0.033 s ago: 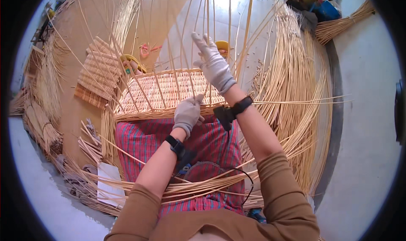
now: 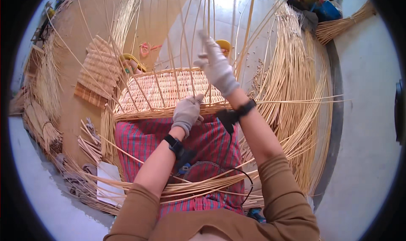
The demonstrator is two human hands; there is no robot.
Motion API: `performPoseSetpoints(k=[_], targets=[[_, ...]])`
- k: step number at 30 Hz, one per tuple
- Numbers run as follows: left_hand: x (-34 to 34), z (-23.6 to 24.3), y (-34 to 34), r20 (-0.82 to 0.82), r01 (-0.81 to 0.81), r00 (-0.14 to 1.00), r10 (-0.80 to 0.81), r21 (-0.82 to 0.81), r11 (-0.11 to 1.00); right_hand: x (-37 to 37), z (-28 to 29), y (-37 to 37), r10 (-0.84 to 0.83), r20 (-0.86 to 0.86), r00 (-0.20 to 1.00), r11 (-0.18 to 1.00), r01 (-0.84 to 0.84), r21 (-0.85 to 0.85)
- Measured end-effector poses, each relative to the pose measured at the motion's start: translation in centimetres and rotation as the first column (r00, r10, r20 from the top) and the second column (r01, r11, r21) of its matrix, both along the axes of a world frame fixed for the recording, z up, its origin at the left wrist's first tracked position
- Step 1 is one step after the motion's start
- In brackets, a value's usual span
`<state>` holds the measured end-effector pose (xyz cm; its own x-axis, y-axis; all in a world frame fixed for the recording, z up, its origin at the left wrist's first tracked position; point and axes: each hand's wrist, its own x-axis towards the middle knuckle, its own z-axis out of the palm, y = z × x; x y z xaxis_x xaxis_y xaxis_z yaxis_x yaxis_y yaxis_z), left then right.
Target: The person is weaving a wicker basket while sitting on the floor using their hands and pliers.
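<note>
Off goes the right hand [image 2: 220, 72], a slight slide toward three o'clock since the earlier frame, its forearm tagging along, while the left hand [image 2: 187, 113] barely budges. Fingers long and straight on that right one, palm edge-on, and nothing visibly gripped; it's smeared by motion, though, so whether it brushes a cane I can't say for sure.

Now the left: fingers curled in, thumb laid along the near edge of the woven basket [image 2: 139, 91], a firm pinch on the rim. Good place to have it! That bound edge looks the sturdiest hold, and a second grip out at the nine o'clock corner would probably steady it well.

How should it handle? Light for its spread, I'd judge, with the woven face stiff yet a little springy. Those upright stakes [image 2: 159, 88] are another story: long, thin, whippy, likely to snap if bent sharply, so low down by the weave is where to take them. Dry cane against fabric gloves shouldn't slip much.

And the positions: the basket sits on the far edge of the checked cloth [image 2: 134, 139], most of its woven face running from ten to twelve o'clock of the left hand, rim in contact. From the right hand, that face spreads toward eight o'clock.
</note>
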<state>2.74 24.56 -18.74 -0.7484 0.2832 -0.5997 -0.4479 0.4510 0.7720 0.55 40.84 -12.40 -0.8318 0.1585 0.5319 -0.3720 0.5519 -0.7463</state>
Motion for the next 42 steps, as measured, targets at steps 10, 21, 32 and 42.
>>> performPoseSetpoints(k=[10, 21, 32, 42], targets=[[0.1, -1.3, 2.1, 0.106, -0.156, 0.985, 0.139, 0.179, 0.971, 14.0, -7.1, 3.7, -0.097, 0.337, 0.937, 0.620, 0.322, -0.716], [1.8, 0.0, 4.4, -0.537, 0.043, 0.838, 0.095, 0.239, 0.970, 16.4, -6.6, 10.8, -0.212, 0.527, 0.823, 0.503, 0.554, -0.663], [2.5, -5.9, 8.8, -0.534, 0.166, 0.830, -0.164, -0.044, 0.985, 6.0, -5.7, 12.5, -0.634, 0.055, 0.771, 0.616, 0.461, 0.638], [3.5, 0.5, 6.0, -0.747, 0.226, 0.647, -0.154, -0.006, 0.974, 12.3, -7.9, 15.9, -0.417, 0.479, 0.772, 0.812, 0.079, 0.579]])
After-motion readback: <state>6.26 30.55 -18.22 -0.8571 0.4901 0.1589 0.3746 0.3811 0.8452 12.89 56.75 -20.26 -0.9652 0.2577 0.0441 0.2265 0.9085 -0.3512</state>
